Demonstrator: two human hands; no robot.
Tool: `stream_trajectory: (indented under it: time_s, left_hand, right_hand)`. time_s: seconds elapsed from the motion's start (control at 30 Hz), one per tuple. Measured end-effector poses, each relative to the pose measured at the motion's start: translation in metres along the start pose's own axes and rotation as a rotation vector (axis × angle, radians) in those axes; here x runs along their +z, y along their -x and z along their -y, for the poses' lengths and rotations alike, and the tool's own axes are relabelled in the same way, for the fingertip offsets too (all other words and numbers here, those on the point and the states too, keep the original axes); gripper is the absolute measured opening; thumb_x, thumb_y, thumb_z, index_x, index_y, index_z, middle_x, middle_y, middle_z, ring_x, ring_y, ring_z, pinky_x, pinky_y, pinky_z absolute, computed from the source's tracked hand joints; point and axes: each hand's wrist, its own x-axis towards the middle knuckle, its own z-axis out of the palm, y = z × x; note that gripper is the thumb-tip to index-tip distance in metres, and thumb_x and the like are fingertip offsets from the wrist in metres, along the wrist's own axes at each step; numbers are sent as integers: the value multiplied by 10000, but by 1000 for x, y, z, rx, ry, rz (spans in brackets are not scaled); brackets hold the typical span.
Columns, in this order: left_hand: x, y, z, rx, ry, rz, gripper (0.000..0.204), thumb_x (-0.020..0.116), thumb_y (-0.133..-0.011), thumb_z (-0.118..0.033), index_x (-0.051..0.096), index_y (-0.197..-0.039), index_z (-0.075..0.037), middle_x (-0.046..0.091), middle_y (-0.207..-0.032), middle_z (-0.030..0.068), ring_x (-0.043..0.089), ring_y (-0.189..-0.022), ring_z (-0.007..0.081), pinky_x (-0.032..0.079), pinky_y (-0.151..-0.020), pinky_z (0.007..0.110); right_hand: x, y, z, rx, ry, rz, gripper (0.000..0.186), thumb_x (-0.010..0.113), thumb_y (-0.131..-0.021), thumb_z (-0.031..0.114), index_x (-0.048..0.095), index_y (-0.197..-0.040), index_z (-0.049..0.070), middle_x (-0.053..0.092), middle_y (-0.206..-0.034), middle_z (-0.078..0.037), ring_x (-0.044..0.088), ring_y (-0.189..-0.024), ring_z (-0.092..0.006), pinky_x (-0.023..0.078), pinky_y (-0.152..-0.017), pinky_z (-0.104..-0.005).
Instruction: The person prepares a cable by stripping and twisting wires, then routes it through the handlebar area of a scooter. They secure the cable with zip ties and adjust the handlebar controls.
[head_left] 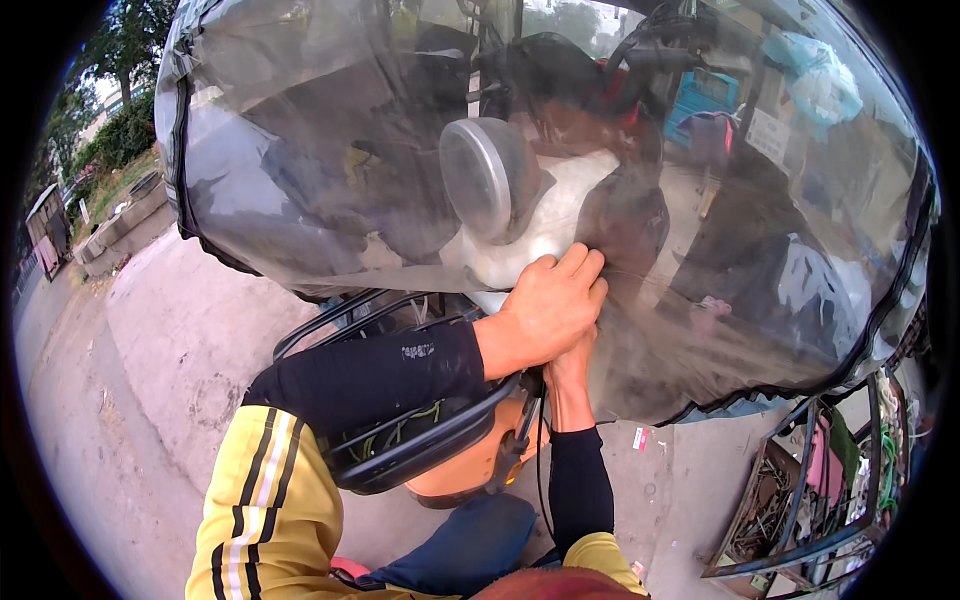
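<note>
A large clear plastic sheet (340, 200) with dark zip-like edging hangs over the front of a vehicle. Near its lower edge, my left hand (535, 315) is closed, the fingers bent and pinching the plastic. My right hand (572, 365) comes up from below and meets the left one. Its fingers are mostly hidden behind my left hand, so their grip does not show. Through the sheet, just above my hands, I see a round silver-rimmed headlight (477, 180) and a white panel (575, 200).
Below my left forearm sits a black tubular basket (430, 450) over an orange fender (470, 460). A dark cable (541, 470) hangs beside my right wrist. At the right stands a metal-framed cart (790, 490) with scrap-like items. Concrete ground (160, 350) spreads left toward a kerb.
</note>
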Motion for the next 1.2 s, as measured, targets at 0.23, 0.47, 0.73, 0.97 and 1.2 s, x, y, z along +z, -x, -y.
stream_trajectory:
  time_s: [0.23,0.47,0.73,0.97,1.2]
  left_hand:
    - [-4,-2,1,1,31,11,272,763,-629,-220,676,-839,-70,561,-974,64,571,-959,234,467,-648,331]
    - [-3,-1,-1,-8,23,-14,245,747,-657,-214,673,-841,-71,562,-977,62,571,-963,231,462,-651,322]
    - [-4,-2,1,-13,47,23,286,761,-658,-238,693,-880,-69,561,-995,59,567,-986,235,471,-677,332]
    - [-6,0,-2,-15,71,61,279,759,-653,-229,692,-869,-65,561,-990,63,569,-989,239,478,-688,333]
    - [-2,0,-1,-19,44,24,241,745,-680,-207,690,-866,-64,566,-997,64,574,-997,239,480,-691,329]
  right_hand:
    - [-16,8,-9,-15,54,40,140,661,-1050,139,689,-1088,8,714,-1033,-27,628,-919,-86,517,-763,-282]
    - [3,10,0,-63,117,-103,172,669,-1036,136,671,-1134,-5,711,-1112,-51,655,-979,-129,544,-826,-329]
    - [4,-1,10,-101,271,-34,213,657,-1043,130,683,-1185,-27,715,-1196,-78,652,-1067,-143,534,-926,-346]
    - [-3,14,1,8,-78,-33,184,622,-1072,143,686,-1144,-13,715,-1157,-73,661,-1001,-127,546,-854,-314]
    - [10,-6,4,-83,-108,-16,157,634,-1062,126,685,-1083,-21,723,-1096,-62,671,-951,-124,560,-782,-324]
